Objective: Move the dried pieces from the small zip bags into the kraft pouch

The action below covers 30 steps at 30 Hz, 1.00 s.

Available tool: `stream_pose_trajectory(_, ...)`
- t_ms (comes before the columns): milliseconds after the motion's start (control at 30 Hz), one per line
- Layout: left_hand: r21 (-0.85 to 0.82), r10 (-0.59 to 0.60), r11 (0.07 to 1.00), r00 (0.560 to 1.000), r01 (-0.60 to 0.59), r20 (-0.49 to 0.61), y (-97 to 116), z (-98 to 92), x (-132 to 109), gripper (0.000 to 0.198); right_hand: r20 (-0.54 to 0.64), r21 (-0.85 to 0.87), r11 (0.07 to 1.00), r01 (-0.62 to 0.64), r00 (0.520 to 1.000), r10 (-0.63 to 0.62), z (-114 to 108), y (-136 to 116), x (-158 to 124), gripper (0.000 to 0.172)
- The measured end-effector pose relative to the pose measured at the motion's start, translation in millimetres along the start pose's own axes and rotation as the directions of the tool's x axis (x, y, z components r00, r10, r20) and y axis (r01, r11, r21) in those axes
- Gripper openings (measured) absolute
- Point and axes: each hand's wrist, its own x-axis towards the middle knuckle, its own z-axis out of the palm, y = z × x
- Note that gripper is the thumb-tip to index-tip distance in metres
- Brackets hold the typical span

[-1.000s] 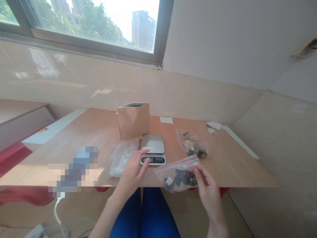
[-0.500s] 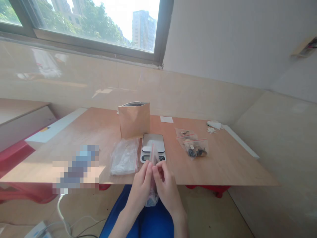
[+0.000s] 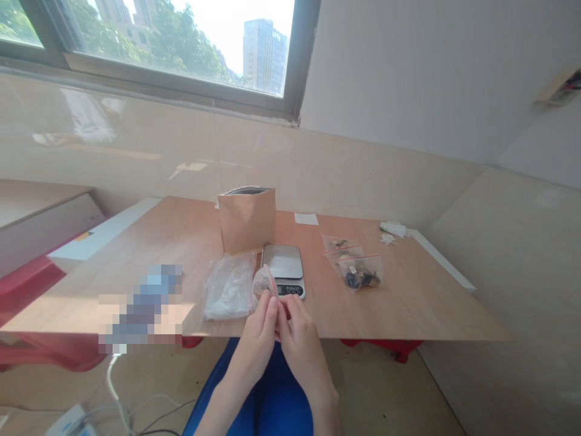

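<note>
My left hand [image 3: 256, 339] and my right hand [image 3: 304, 348] meet at the table's front edge, fingers pinching the red-lined top of a small plastic zip bag [image 3: 262, 283]. The bag's lower part bulges up beyond my fingertips, just in front of a digital kitchen scale [image 3: 282, 261]. Its contents are hard to make out. The scale's steel platform holds nothing, and its display is partly hidden behind the bag and my fingers. To the left of the bag, almost touching it, lies a clear plastic bag [image 3: 229, 286].
A kraft paper stand-up pouch [image 3: 247, 221] stands behind the scale. To the right lie overlapping zip bags of small dark parts [image 3: 353, 269]. A white paper slip [image 3: 305, 218] and white scraps [image 3: 391, 229] lie farther back. A pixelated blurred object [image 3: 145, 306] covers the wooden table's [image 3: 408, 303] left front.
My hands have come together from either side of the table. The zip bag has swung from lying crosswise to rising above my fingers, and its filled end now points away from me.
</note>
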Motion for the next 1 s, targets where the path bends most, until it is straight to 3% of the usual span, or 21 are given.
stream_pose_trajectory(267,0.137,0.053,0.989,0.998,-0.046,-0.043,-2,-9.1,4,0.028,0.063,0.039,0.998,0.042,0.997,-0.044,-3,1,0,0.024)
stream_pose_trajectory(400,0.103,0.018,0.994,1.0,-0.02,0.022,-3,-9.7,3,0.032,0.037,0.042,0.999,0.005,0.999,-0.006,-5,4,0,0.025)
stream_pose_trajectory(600,0.213,0.017,0.977,0.999,-0.025,0.037,1,-8.5,4,0.032,0.018,0.052,0.996,-0.069,0.998,0.068,-3,3,-1,0.024)
stream_pose_trajectory(767,0.18,-0.028,0.983,0.997,0.015,0.071,2,-13.6,1,0.033,0.068,0.12,0.99,-0.078,0.995,0.07,-3,1,-1,0.024)
stream_pose_trajectory(1000,0.076,-0.041,0.996,0.995,0.034,0.095,0,-18.3,-3,0.033,0.163,0.195,0.981,-0.014,0.986,-0.018,-11,1,-3,0.018)
